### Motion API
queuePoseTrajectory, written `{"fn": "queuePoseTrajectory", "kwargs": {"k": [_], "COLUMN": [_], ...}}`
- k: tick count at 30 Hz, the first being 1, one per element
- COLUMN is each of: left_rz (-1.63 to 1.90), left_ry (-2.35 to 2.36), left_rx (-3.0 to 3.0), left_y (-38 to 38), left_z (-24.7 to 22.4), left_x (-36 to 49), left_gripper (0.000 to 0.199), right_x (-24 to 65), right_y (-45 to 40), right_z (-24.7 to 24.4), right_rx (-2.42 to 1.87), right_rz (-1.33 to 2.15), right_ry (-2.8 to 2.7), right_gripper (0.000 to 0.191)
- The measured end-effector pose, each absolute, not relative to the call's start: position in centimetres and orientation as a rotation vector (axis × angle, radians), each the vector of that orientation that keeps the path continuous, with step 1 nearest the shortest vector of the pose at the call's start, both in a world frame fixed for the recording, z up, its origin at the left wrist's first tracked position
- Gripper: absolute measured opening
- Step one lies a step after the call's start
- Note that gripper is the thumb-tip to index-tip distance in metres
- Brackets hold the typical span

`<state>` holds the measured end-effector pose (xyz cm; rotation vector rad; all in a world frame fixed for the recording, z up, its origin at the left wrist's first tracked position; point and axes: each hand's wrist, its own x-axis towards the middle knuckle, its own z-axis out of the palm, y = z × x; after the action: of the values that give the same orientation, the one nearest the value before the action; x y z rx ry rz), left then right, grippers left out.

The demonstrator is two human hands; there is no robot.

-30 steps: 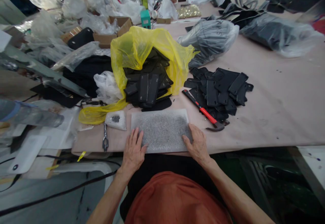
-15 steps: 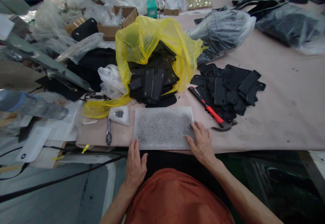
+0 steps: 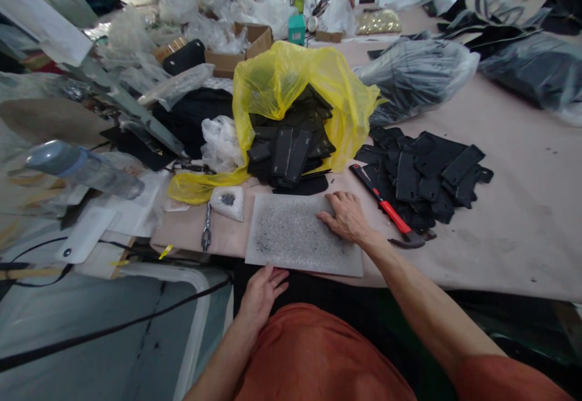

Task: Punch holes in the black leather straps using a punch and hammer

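Here in the lower middle of the frame, a flat rectangular grey-speckled pale board (image 3: 295, 234) is lying on the pinkish cloth-covered bench (image 3: 491, 252), right along its near edge. The right hand (image 3: 346, 216) is resting over the board's upper right corner, fingers spreading, gripping nothing. Below the board's lower left edge, the left hand (image 3: 264, 292) is hanging loose and unclenched, fingers parting, holding nothing.

Left of the board, a small white block with a dark patch (image 3: 230, 203) is sitting just beside a slim dark metal tool (image 3: 206, 231). Above, in the centre, a crumpled translucent yellow plastic bag (image 3: 259, 83) is gaping around flat black pieces (image 3: 291, 155). Over at centre right, a loose heap of similar black pieces (image 3: 422, 174) is spreading out, and a red-and-black-handled claw hammer (image 3: 393, 212) is lying at its lower left side, head pointing towards the lower right.
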<state>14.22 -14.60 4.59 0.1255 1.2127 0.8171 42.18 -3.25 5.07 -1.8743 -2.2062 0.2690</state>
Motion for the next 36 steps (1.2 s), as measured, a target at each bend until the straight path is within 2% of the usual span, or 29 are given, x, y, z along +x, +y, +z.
{"fn": "queuePoseTrajectory", "kwargs": {"k": [4,9,11,14,19,23,29,36], "left_rz": [0.888,0.989,1.023,1.068,1.081,1.078,1.052,1.090], "left_ry": [1.103,1.143,1.189,1.239,1.183,1.086,1.058,0.998], "left_rx": [-0.085,-0.011,0.054,0.160,0.466,0.714,0.750,0.669], "left_y": [-14.4,-16.3,-16.7,-16.5,-13.2,-9.1,-6.1,-6.0], "left_z": [4.7,4.6,5.0,6.2,8.8,11.3,13.3,12.6], "left_x": [15.9,16.4,16.4,16.3,15.3,14.2,13.7,14.8], "left_gripper": [0.028,0.046,0.049,0.043,0.034,0.035,0.037,0.037], "right_x": [42.1,41.6,41.5,41.7,42.6,42.1,40.5,41.2], "right_y": [-5.2,-8.7,-9.1,-8.5,-6.4,-5.7,-6.7,-7.1], "right_z": [4.6,4.1,4.3,5.4,8.6,10.6,11.5,12.6], "right_rx": [-1.856,-1.875,-1.927,-1.940,-1.637,-1.329,-1.277,-1.334], "right_rz": [0.334,0.476,0.595,0.905,1.216,1.459,1.462,1.382], "right_ry": [-2.203,-2.127,-2.018,-1.738,-1.492,-1.336,-1.005,-1.006], "right_gripper": [0.040,0.032,0.031,0.034,0.040,0.044,0.044,0.034]}}
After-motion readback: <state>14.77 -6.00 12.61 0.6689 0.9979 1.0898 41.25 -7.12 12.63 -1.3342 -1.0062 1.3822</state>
